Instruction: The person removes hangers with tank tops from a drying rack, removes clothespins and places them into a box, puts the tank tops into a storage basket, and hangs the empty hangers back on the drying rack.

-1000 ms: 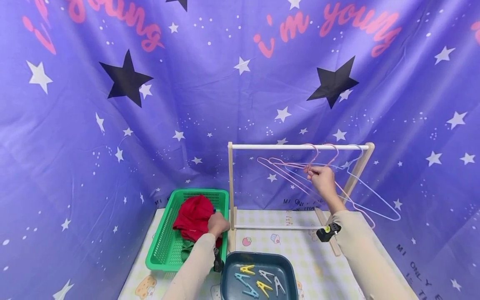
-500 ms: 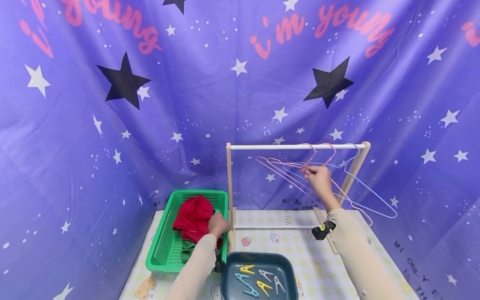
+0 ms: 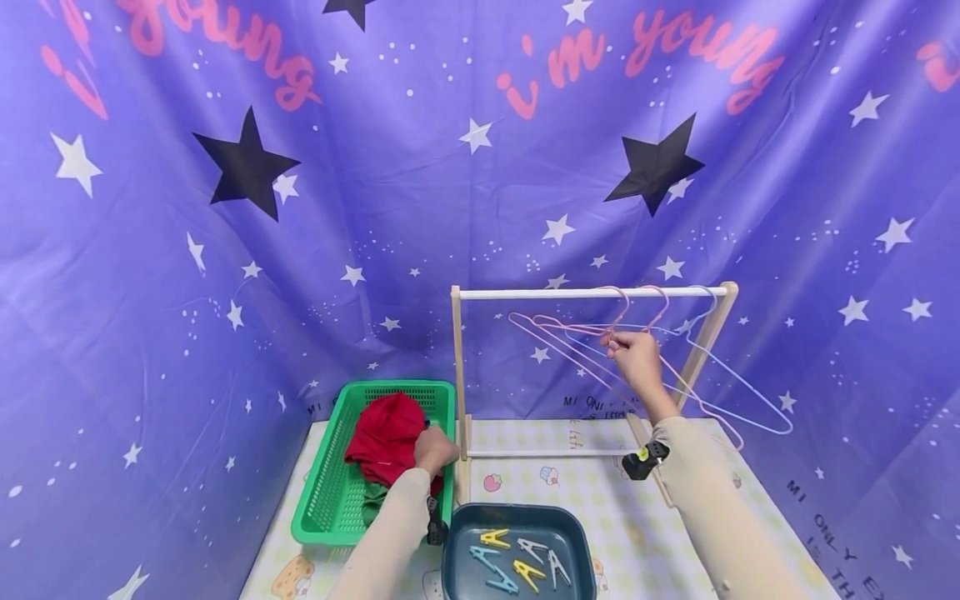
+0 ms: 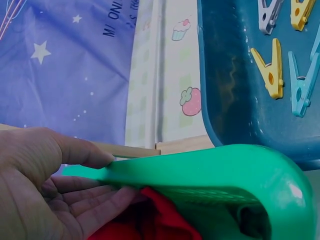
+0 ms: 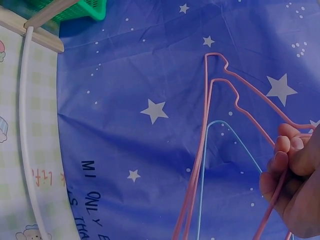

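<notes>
With thumb and fingers on either side, my left hand (image 3: 435, 450) grips the right rim of a green plastic basket (image 4: 215, 162). Bunched red cloth (image 3: 386, 429) lies in the basket, its edge beside my fingertips in the left wrist view. A piece of green cloth (image 3: 374, 500) shows under it. My right hand (image 3: 636, 358) pinches a pink wire hanger (image 3: 627, 305) near the base of its hook. The hook sits over the white rail (image 3: 525, 294). Another pink hanger (image 3: 667, 307) and a blue hanger (image 3: 738, 377) hang farther right. Fingers partly hide the wires.
A wooden-ended rack post (image 3: 461, 367) stands right of the basket. In front, a dark blue tray (image 3: 457, 550) holds several clothespins (image 3: 527, 572) in yellow, blue and grey. A patterned cloth covers the table (image 3: 517, 475); a purple star-printed curtain (image 3: 420, 208) surrounds it.
The head view has shifted slightly, so the rack and right arm appear a little farther left. Both hands keep their grips on the basket and hanger.
</notes>
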Action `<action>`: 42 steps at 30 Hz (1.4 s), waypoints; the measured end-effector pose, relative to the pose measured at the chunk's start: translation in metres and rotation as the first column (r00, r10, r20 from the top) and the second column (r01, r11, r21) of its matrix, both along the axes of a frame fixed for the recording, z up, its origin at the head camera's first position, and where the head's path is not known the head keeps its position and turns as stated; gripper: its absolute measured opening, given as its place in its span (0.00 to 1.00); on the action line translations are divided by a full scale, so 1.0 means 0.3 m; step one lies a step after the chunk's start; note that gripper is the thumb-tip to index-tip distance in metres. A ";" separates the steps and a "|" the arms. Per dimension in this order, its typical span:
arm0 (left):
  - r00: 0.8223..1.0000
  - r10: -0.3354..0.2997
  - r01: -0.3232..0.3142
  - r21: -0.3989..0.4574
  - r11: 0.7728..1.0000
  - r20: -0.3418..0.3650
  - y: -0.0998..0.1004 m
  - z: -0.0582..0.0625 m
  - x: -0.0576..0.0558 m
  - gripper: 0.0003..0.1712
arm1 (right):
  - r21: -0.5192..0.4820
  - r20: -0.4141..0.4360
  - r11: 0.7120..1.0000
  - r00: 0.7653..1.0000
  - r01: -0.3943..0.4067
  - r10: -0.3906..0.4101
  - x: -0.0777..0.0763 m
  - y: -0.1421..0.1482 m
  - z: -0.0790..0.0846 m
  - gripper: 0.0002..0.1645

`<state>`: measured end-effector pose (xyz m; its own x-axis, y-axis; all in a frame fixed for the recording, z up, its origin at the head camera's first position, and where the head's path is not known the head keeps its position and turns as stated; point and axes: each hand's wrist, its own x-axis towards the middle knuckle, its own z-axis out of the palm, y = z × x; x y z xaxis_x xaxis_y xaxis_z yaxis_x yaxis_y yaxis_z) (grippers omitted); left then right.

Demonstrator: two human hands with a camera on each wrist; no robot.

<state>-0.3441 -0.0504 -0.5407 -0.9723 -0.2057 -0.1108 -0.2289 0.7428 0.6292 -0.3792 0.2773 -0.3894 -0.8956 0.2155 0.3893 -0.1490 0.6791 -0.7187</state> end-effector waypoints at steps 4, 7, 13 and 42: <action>1.000 -0.008 0.008 -0.004 1.000 0.000 0.002 -0.002 0.000 0.12 | 0.014 0.011 1.000 1.000 0.020 -0.020 -0.002 0.002 0.000 0.14; 1.000 -0.004 0.004 -0.008 1.000 0.002 0.005 0.000 -0.001 0.11 | 0.011 0.015 1.000 1.000 0.025 -0.025 -0.001 0.003 0.003 0.14; 1.000 0.014 -0.014 -0.022 1.000 0.008 0.002 -0.003 0.001 0.09 | 0.010 0.014 1.000 1.000 0.004 -0.004 0.007 0.011 0.004 0.14; 1.000 0.014 -0.014 0.017 1.000 0.026 -0.004 -0.018 -0.011 0.11 | 0.072 0.022 0.995 0.998 0.065 -0.067 0.022 0.055 0.003 0.15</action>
